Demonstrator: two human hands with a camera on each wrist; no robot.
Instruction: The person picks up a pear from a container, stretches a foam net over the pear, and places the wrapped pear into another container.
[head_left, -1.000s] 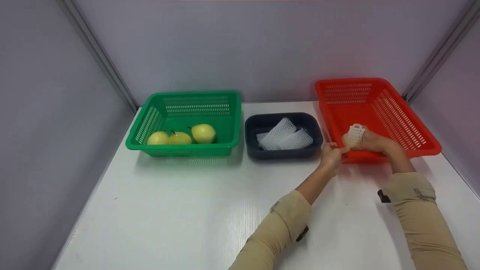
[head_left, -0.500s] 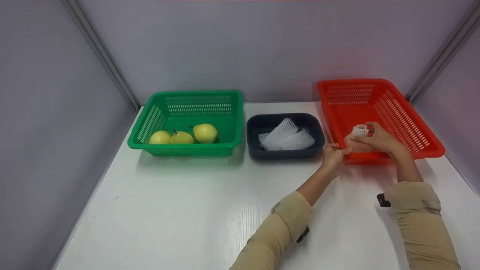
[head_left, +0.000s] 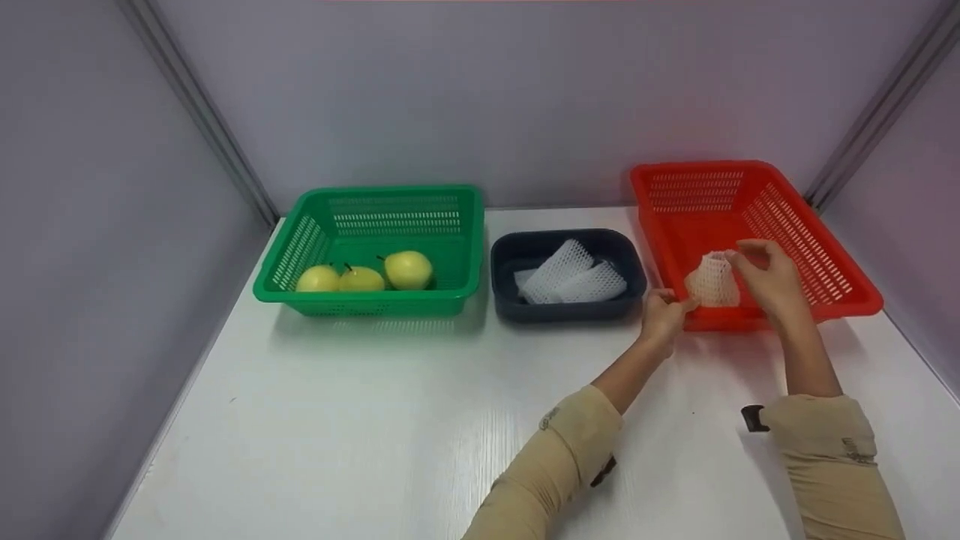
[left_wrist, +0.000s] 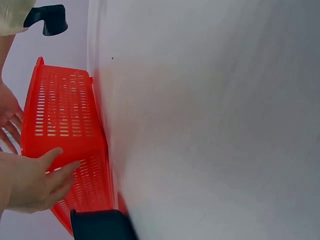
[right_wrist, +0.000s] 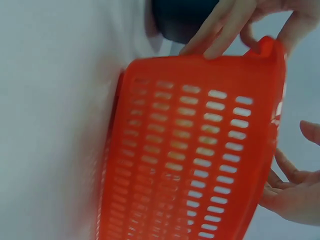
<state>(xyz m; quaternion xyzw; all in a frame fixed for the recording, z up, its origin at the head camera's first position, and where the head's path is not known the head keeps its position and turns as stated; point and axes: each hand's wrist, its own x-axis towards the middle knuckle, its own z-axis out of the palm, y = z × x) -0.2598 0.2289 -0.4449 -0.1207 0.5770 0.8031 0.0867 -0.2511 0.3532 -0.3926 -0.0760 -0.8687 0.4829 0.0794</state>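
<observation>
A white foam fruit net (head_left: 713,280) stands in the front left corner of the red basket (head_left: 780,225), narrowing to a ruffled top. Something yellowish shows through the basket slots in the right wrist view, but the net hides what it covers. My left hand (head_left: 664,319) holds the basket's front left corner, thumb at the rim and fingers along the outside wall. Just right of the net's top is my right hand (head_left: 772,279), thumb and fingers spread apart and gripping nothing. Whether a fingertip still touches the net, I cannot tell.
A dark blue tray (head_left: 517,308) with several flat foam nets (head_left: 574,277) stands left of the red basket. Further left, a green basket (head_left: 375,295) holds yellow pears (head_left: 409,270). Grey walls close off the back and sides of the white table (head_left: 360,420).
My right hand has let go of the foam net and drawn back to the right, its fingers opening. The net stays in the corner. My left hand keeps its place on the basket.
</observation>
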